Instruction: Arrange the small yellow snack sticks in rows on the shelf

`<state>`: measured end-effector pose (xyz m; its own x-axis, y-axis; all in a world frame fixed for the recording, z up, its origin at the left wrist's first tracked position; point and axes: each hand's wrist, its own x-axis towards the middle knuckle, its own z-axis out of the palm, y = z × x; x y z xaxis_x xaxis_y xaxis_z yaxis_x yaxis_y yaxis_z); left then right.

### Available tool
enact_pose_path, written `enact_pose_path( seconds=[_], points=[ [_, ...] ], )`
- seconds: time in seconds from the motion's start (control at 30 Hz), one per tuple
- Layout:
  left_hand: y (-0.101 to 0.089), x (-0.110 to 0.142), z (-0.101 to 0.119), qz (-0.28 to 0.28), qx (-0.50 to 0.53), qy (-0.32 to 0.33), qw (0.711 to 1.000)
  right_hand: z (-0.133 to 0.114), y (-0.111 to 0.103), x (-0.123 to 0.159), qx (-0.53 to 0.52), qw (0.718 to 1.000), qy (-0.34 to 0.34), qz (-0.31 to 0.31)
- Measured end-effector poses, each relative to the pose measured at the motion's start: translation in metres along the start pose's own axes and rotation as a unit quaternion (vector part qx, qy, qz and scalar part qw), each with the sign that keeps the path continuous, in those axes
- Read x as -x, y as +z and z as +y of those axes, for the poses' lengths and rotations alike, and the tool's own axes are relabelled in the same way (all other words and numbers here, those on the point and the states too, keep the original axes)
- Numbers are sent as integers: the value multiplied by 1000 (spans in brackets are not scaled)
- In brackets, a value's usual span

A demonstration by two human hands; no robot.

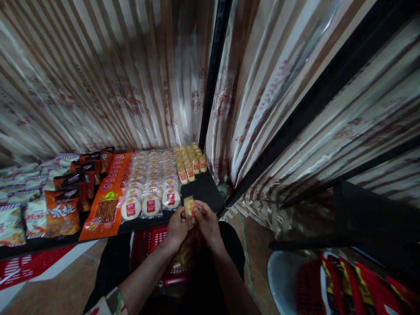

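A small yellow wrapped snack pack (189,207) is pinched between my two hands, just past the shelf's front edge. My left hand (177,227) grips its left side with thumb and fingers. On its right side, the fingers of my right hand (207,221) are closed on it. Similar yellow snack packs (191,164) stand in tight rows at the back right corner of the black shelf (206,190). Left of those lie rows of round white crackers (151,205) in clear wrappers. Below my hands, a red basket (147,243) holds more packs, partly hidden by my forearms.
Orange stick-snack packs (105,205), dark orange bags (62,212) and white bags (11,225) line the shelf leftward. Black metal posts (213,74) and a striped curtain (141,87) bound the back and right. A pale basin (284,280) and red bags (364,284) sit at lower right.
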<state>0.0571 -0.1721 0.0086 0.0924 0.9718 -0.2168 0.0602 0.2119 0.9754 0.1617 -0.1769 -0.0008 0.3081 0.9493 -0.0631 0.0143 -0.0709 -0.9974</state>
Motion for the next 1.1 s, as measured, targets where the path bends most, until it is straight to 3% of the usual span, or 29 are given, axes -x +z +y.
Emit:
enact_pose_path(
  seconds=[0.23, 0.53, 0.73, 0.93, 1.1],
  points=[
    [14, -8, 2, 28, 15, 3, 999, 11, -20, 9, 136, 988, -64, 34],
    [18, -23, 10, 33, 40, -9, 999, 6, -15, 7, 250, 959, -128, 34],
    [29, -33, 21, 36, 5, -7, 999, 5, -18, -7, 253, 960, -116, 43],
    [35, -48, 27, 19, -54, -9, 998, 6, -21, -31, 175, 982, -67, 8],
    [38, -64, 22, 30, -120, 11, 992, 12, -21, -50, 208, 973, -101, 24]
  ],
)
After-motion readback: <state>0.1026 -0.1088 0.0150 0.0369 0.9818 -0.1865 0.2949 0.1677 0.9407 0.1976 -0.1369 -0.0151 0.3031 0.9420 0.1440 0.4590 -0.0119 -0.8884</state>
